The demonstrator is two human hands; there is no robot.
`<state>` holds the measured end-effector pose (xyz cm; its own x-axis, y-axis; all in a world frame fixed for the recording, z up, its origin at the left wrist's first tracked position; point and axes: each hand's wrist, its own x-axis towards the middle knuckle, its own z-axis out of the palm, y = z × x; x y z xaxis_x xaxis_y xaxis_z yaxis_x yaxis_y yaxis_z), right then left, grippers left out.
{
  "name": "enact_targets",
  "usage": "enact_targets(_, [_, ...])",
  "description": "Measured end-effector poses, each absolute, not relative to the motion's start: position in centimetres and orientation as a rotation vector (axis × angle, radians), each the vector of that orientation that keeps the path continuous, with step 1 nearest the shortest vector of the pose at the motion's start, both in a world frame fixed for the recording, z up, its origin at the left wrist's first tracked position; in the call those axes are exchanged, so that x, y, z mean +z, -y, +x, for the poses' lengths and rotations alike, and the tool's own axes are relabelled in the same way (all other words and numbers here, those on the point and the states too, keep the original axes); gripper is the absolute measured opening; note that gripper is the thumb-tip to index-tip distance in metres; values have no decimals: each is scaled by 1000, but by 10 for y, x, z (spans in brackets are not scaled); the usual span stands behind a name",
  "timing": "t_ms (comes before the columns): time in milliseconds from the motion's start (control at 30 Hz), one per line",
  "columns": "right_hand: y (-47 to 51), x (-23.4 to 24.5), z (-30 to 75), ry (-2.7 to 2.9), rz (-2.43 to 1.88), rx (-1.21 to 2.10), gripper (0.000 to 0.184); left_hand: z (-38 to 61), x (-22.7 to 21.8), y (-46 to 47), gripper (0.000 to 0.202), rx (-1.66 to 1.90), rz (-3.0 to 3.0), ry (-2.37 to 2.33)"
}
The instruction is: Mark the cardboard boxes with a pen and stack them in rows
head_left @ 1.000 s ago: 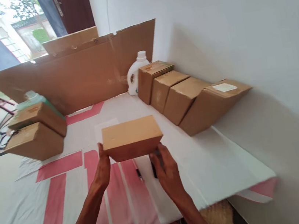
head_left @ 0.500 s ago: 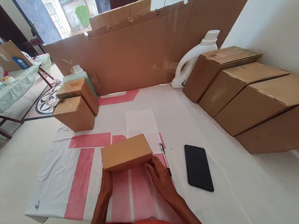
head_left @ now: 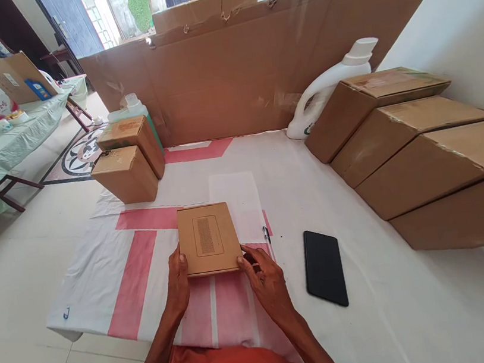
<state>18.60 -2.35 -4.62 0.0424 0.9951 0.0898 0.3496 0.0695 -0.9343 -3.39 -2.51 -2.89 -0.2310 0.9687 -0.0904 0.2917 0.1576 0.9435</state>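
A small brown cardboard box [head_left: 225,235] is held between my two hands above the near part of the table, its face with a printed rectangle turned up toward me. My left hand [head_left: 178,279] grips its left side, thumb at the near left corner. My right hand [head_left: 264,274] pinches the near right corner, fingers along the right edge. Just right of the box lies a pen [head_left: 267,237], partly hidden by my right hand. Beyond the box a white sheet of paper [head_left: 237,191] lies flat. A black tablet [head_left: 324,269] rests to the right of my right hand.
Several large cardboard boxes [head_left: 405,158] line the right side, with a white jug [head_left: 323,89] behind them. Two smaller boxes [head_left: 126,174] and a green-tinted bottle [head_left: 136,105] stand at the left. A tall cardboard sheet [head_left: 219,82] closes the table's far side.
The box has turned in my hands: its narrow plain side faced me before, and now its broad printed face does. The view has shifted slightly.
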Motion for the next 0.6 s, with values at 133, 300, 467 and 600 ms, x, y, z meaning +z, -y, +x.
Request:
enact_targets(133, [31,-52,186,1524,-1357,1020,76,-40,-18,36,83,1064,1184,-1642])
enact_targets(300, [30,-22,188,1478,-1306,1031,72,-41,38,51,70,1108,1653,-1620])
enact_targets(467, [23,38,202,1491,-1278,979,47,-46,89,51,65,1132,2120,-1729])
enact_targets(600, [22,69,214,1484,-1306,1046,47,-45,102,50,50,1209,2120,-1674])
